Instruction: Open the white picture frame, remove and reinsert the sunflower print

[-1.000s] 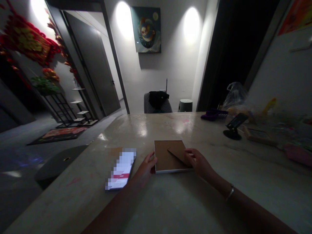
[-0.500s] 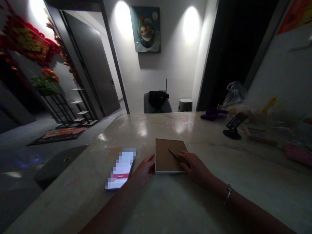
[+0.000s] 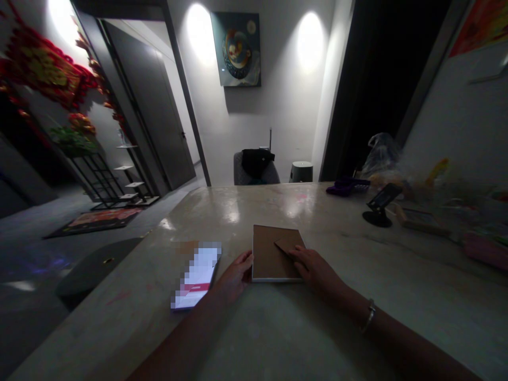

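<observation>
A flat rectangular picture frame (image 3: 265, 253) lies face down on the pale stone table (image 3: 234, 225), showing a brown cardboard back and a white edge. A brown cardboard stand flap (image 3: 286, 244) lies over its back. My right hand (image 3: 313, 268) rests on the flap's lower end, its fingers covering that end. My left hand (image 3: 236, 276) touches the frame's left edge from outside. Just left of that hand lies a smartphone (image 3: 196, 278), its lit screen blurred out.
A black phone stand (image 3: 379, 211), a purple object (image 3: 345, 187) and a plastic bag (image 3: 381, 156) stand at the table's far right among several blurred items. The table's left edge borders a dark stool (image 3: 97, 264). A chair (image 3: 256, 172) stands beyond the far edge.
The cardboard flap has gone from standing out at an angle to lying lower against the frame's back. My right hand has moved left with it. The frame has shifted slightly toward the far side.
</observation>
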{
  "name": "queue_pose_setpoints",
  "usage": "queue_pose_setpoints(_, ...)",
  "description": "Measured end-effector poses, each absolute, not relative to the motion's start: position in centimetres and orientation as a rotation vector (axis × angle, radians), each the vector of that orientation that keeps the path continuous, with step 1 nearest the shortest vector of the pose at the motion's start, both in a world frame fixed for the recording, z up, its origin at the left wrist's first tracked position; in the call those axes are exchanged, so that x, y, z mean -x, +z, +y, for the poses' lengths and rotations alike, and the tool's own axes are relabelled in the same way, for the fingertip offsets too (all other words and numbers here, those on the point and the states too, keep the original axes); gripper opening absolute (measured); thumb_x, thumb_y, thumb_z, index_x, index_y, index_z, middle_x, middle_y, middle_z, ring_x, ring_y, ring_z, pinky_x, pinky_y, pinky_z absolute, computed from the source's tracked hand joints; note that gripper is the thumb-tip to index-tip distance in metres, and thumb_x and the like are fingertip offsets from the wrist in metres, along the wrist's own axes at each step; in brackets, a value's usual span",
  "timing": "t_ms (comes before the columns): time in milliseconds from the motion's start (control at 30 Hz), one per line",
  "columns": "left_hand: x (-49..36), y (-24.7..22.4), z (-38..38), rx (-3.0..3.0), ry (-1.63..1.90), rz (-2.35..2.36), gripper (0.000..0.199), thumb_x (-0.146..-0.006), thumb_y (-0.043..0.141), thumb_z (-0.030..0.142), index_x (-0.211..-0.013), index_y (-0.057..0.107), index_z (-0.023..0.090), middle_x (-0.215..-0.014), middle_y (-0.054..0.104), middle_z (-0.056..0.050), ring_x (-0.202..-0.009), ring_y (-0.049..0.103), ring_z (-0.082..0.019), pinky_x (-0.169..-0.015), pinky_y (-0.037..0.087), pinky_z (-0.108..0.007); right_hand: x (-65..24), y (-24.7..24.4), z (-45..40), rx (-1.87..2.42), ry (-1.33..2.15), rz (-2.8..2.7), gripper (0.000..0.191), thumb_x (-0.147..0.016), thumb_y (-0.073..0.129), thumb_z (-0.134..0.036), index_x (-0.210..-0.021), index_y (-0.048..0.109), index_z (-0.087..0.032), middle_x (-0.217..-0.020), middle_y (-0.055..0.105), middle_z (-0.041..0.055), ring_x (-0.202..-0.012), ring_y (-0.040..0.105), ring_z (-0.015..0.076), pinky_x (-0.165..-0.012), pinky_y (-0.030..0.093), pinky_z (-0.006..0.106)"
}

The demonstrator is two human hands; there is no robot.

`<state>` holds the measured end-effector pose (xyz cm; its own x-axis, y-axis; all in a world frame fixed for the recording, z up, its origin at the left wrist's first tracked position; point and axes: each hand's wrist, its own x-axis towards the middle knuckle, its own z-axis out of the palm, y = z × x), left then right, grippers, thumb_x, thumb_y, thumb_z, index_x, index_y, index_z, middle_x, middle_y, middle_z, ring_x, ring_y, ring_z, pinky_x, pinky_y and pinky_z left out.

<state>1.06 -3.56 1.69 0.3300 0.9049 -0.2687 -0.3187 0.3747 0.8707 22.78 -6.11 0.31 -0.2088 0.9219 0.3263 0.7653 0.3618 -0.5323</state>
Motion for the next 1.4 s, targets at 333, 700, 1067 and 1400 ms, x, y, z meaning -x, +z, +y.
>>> queue_pose_setpoints(333, -1.4, 2.3, -4.5, -0.851, 0.822, 0.751, 0.038, -0.070, 0.059, 0.034, -0.104, 0.055, 0.019, -0.100, 0.063, -0.010, -0.101, 0.055, -0.026, -0.083, 0.044, -0.040, -22.8, -0.5, -6.0, 1.381, 0.242, -1.997, 0.032, -0.077, 0.047, -0.021, -0.109, 0.056, -0.019, -0.114, 0.054, 0.0113, -0.105, 0.049, 0.0230, -0.090, 0.038, 0.041)
queue_pose_setpoints(700, -1.4, 2.1, -4.7, -0.805, 0.834, 0.735, 0.038, -0.070, 0.062, 0.026, -0.106, 0.053, 0.016, -0.105, 0.062, -0.010, -0.102, 0.054, -0.024, -0.083, 0.044, -0.035, -22.9, 0.3, -5.9, 1.423, 0.277, -2.010, 0.032, -0.080, 0.046, -0.023, -0.109, 0.055, -0.017, -0.112, 0.056, 0.0124, -0.103, 0.051, 0.0239, -0.089, 0.039, 0.042)
queue_pose_setpoints(1067, -1.6, 1.1, -1.5, -0.661, 1.162, 0.896, 0.020, -0.077, 0.051, 0.015, -0.095, 0.057, 0.017, -0.089, 0.067, -0.005, -0.085, 0.062, -0.017, -0.074, 0.048, -0.028, -22.7, 1.1, -6.4, 1.308, 0.379, -2.103, 0.026, -0.074, 0.051, -0.018, -0.099, 0.057, -0.020, -0.104, 0.057, 0.0077, -0.097, 0.051, 0.0196, -0.085, 0.040, 0.034)
queue_pose_setpoints(1400, -1.8, 0.8, -0.8, -0.581, 1.301, 0.946, 0.018, -0.074, 0.054, 0.011, -0.090, 0.057, 0.018, -0.088, 0.066, -0.003, -0.085, 0.062, -0.016, -0.074, 0.048, -0.027, -22.7, 1.4, -6.7, 1.325, 0.402, -2.134, 0.028, -0.073, 0.055, -0.022, -0.101, 0.054, -0.020, -0.104, 0.055, 0.0082, -0.098, 0.049, 0.0195, -0.086, 0.039, 0.034)
